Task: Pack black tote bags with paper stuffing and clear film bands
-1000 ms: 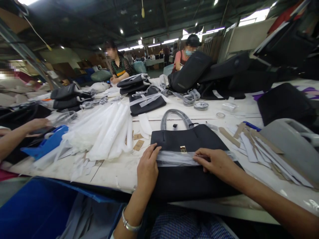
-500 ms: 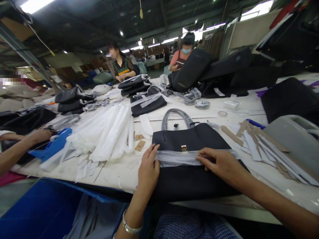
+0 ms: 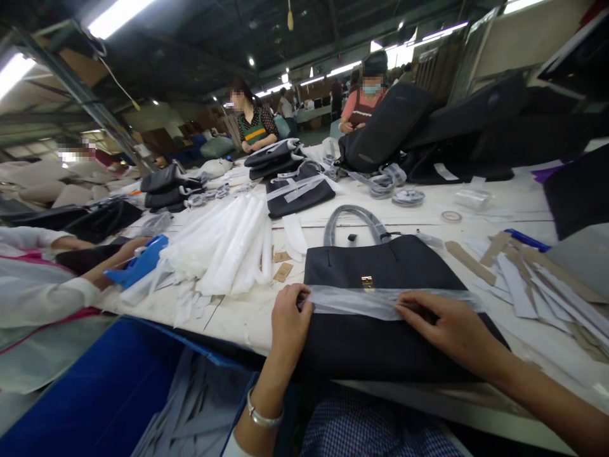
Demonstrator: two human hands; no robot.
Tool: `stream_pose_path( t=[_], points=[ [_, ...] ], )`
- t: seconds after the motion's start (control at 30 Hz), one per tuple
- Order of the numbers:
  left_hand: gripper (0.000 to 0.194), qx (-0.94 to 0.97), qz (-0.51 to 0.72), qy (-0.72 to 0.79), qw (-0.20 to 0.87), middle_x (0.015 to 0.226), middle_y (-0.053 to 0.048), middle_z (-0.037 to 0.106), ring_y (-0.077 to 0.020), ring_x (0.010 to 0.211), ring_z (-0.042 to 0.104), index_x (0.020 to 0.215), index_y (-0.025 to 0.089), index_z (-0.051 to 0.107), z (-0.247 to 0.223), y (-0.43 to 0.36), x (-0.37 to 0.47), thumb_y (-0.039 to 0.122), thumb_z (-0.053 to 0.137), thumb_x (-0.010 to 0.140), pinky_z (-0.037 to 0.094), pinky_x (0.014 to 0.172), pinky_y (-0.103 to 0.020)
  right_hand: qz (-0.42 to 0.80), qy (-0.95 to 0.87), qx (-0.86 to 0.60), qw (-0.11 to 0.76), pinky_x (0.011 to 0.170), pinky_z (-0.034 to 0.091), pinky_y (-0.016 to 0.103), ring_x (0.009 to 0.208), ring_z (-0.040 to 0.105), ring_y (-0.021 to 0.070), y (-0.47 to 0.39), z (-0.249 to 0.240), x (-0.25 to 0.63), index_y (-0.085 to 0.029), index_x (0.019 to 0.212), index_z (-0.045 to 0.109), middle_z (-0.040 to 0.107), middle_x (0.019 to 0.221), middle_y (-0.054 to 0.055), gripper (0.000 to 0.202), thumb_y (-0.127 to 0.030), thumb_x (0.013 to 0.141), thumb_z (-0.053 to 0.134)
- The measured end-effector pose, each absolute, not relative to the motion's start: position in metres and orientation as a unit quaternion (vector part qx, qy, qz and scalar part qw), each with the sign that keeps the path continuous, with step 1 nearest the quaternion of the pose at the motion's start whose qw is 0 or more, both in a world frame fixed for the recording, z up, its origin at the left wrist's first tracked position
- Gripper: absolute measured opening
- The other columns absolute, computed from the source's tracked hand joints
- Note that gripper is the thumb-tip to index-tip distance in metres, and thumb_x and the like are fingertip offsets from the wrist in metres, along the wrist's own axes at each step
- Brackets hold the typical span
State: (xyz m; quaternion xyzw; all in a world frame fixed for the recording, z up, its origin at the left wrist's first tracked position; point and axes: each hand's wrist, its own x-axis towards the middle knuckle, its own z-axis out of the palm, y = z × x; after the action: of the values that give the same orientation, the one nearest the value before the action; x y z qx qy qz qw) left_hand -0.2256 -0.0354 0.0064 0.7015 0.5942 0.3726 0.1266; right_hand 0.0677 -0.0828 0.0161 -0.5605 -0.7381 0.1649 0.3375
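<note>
A black handbag (image 3: 380,349) lies on the white table in front of me, its wrapped grey handles (image 3: 349,212) pointing away. Across its middle runs a translucent plastic strip (image 3: 352,302), just below the gold clasp (image 3: 368,283). At the bag's left edge my left hand (image 3: 291,317) pinches the strip's left end. My right hand (image 3: 440,320) has thumb and fingers closed on the strip, right of the clasp.
Rolled white plastic sheets (image 3: 233,244) lie left of the bag, beside a blue tool (image 3: 137,261) near another person's arms. Paper strips (image 3: 528,285) are at the right. Black bags (image 3: 299,193) stand behind. A blue bin (image 3: 109,387) is below the table edge.
The view has shifted left. The fingers of my left hand have curled in on the strip's end. At the left, more of the neighbouring person's sleeves shows.
</note>
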Motion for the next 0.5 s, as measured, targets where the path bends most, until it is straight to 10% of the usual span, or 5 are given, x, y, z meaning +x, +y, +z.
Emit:
stream_pose_path(
  t=[0.17, 0.3, 0.5],
  points=[
    [0.016, 0.697, 0.392, 0.572, 0.181, 0.103, -0.006, 0.065, -0.0205, 0.099, 0.062, 0.096, 0.020, 0.064, 0.010, -0.047, -0.236, 0.015, 0.061, 0.081, 0.052, 0.089, -0.038, 0.119, -0.739, -0.550, 0.371, 0.078, 0.058, 0.035, 0.082, 0.072, 0.0244, -0.082, -0.011, 0.073, -0.024, 0.096, 0.071, 0.076, 0.093, 0.004, 0.033, -0.053, 0.090, 0.056],
    [0.062, 0.657, 0.441, 0.519, 0.323, 0.148, -0.012, 0.045, -0.0267, 0.135, 0.046, 0.139, 0.022, 0.046, -0.002, -0.063, -0.246, 0.034, 0.070, 0.083, 0.047, 0.107, -0.042, 0.094, -0.744, -0.550, 0.366, 0.075, 0.061, 0.035, 0.078, 0.073, 0.0248, -0.080, -0.017, 0.080, -0.026, 0.094, 0.073, 0.077, 0.091, 0.002, 0.040, -0.061, 0.087, 0.056],
    [0.065, 0.644, 0.431, 0.548, 0.314, 0.150, -0.010, 0.045, -0.0259, 0.137, 0.044, 0.148, 0.021, 0.035, -0.010, -0.071, -0.242, 0.043, 0.059, 0.091, 0.035, 0.117, -0.046, 0.046, -0.754, -0.535, 0.378, 0.061, 0.061, 0.032, 0.061, 0.072, 0.0232, -0.078, -0.018, 0.086, -0.029, 0.087, 0.074, 0.076, 0.080, 0.000, 0.042, -0.067, 0.081, 0.057]
  ],
)
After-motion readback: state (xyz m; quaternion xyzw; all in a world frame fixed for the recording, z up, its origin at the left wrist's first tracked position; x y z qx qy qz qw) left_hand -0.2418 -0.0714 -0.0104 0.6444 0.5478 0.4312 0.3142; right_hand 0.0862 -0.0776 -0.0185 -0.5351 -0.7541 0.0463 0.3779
